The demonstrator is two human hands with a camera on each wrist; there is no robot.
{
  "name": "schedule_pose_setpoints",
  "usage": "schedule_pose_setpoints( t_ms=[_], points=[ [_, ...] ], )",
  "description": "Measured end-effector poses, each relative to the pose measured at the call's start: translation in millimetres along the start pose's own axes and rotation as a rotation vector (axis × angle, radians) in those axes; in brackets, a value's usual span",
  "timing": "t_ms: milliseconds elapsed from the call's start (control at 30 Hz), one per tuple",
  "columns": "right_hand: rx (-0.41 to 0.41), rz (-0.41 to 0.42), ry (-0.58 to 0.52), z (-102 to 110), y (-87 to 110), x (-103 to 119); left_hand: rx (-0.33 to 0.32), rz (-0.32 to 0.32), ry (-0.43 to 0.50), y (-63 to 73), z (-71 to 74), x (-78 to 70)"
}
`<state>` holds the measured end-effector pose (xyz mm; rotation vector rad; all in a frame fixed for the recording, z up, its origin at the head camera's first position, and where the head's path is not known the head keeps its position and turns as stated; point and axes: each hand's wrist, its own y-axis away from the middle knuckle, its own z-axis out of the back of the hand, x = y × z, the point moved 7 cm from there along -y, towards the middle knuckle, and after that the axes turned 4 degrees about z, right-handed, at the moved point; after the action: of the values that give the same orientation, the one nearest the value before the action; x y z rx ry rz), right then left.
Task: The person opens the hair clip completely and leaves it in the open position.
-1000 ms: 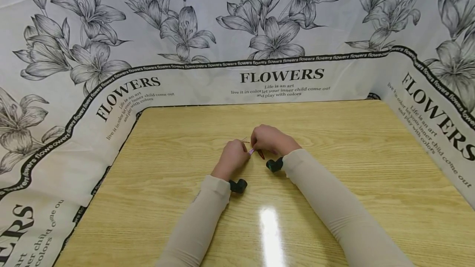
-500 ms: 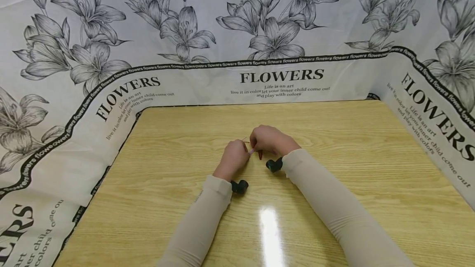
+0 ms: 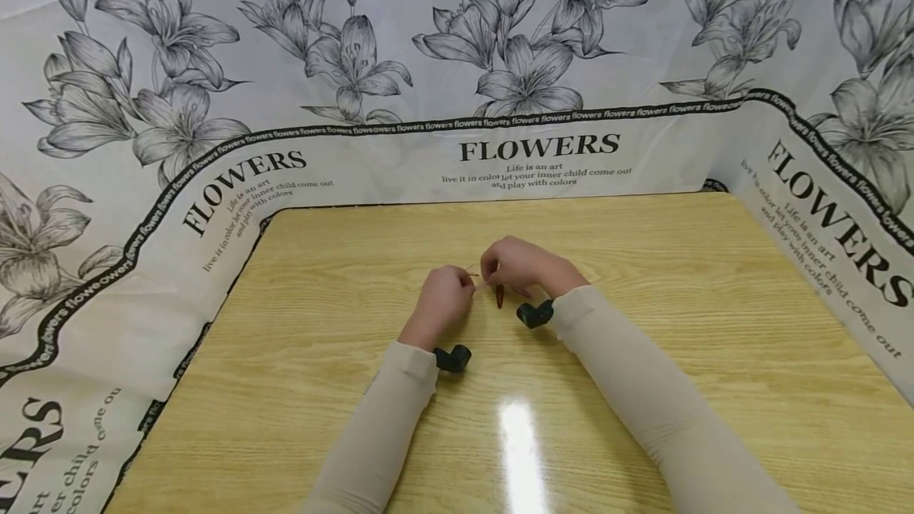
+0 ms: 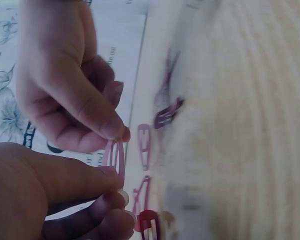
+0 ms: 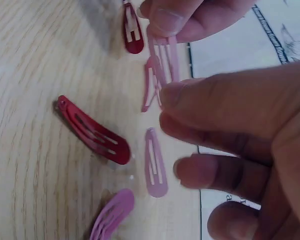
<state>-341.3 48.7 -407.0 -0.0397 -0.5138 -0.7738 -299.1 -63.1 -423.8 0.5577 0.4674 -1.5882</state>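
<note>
Both hands pinch one pale pink snap hair clip (image 5: 164, 60), one hand at each end, over the middle of the table. In the head view my left hand (image 3: 446, 297) is on the near left, its thumb and forefinger at one end of the clip. My right hand (image 3: 527, 266) comes from the right and pinches the other end, its remaining fingers loosely bent in the right wrist view. Beneath them a red hair clip (image 5: 94, 131) lies on the table, with a mauve clip (image 5: 156, 165) beside it.
A dark red clip (image 5: 132, 32), a pink clip (image 5: 150, 90) and another pink clip (image 5: 112, 215) lie around the hands on the wooden table (image 3: 321, 387). A white flower-printed cloth (image 3: 400, 161) borders the table at the back and sides. Both wrists carry black camera mounts.
The hands stay together over the same spot, with only slight shifts. The red clip under the right hand looks slanted at first and nearly upright in the head view now.
</note>
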Motion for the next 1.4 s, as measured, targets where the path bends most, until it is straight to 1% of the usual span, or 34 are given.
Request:
schedule_pose_setpoints(
  t_ms=[67, 167, 333, 467, 567, 700, 800, 967, 1033, 1200, 1300, 1400],
  points=[
    [-0.028, 0.015, -0.015, 4.4, 3.7, 0.5, -0.005, -0.001, 0.025, 1.0, 4.9, -1.1],
    [-0.083, 0.013, -0.044, 9.9, 8.6, -1.5, -0.027, -0.029, 0.059, 0.6, 11.5, -3.2],
    [-0.188, 0.005, -0.099, 15.6, 15.8, -6.3, -0.052, -0.066, 0.115, -1.0, 17.5, -3.3],
    [-0.248, -0.008, -0.165, 16.2, 22.2, -9.1, -0.065, -0.092, 0.166, -1.3, 21.2, -3.7],
    [-0.282, -0.018, -0.205, 15.3, 27.4, -9.9, -0.056, -0.107, 0.188, -1.9, 22.3, -3.2],
    [-0.353, -0.036, -0.253, 14.7, 35.4, -8.5, -0.021, -0.113, 0.223, -2.2, 22.3, -2.0],
    [-0.426, -0.070, -0.309, 14.4, 42.4, -8.2, -0.011, -0.126, 0.250, -1.7, 23.5, -2.4],
    [-0.530, -0.154, -0.457, 9.4, 50.7, -12.0, -0.020, -0.133, 0.299, -1.1, 26.4, -3.1],
    [-0.565, -0.170, -0.499, 7.6, 52.3, -11.9, -0.030, -0.132, 0.313, -1.5, 27.8, -3.4],
    [-0.639, -0.164, -0.510, 7.3, 54.4, -9.4, -0.053, -0.140, 0.328, -3.5, 30.9, -5.7],
    [-0.657, -0.168, -0.509, 7.0, 55.8, -9.1, -0.051, -0.140, 0.330, -3.8, 31.0, -6.8],
    [-0.657, -0.173, -0.506, 6.1, 57.2, -8.9, -0.051, -0.140, 0.333, -3.4, 30.3, -7.2]
  ],
)
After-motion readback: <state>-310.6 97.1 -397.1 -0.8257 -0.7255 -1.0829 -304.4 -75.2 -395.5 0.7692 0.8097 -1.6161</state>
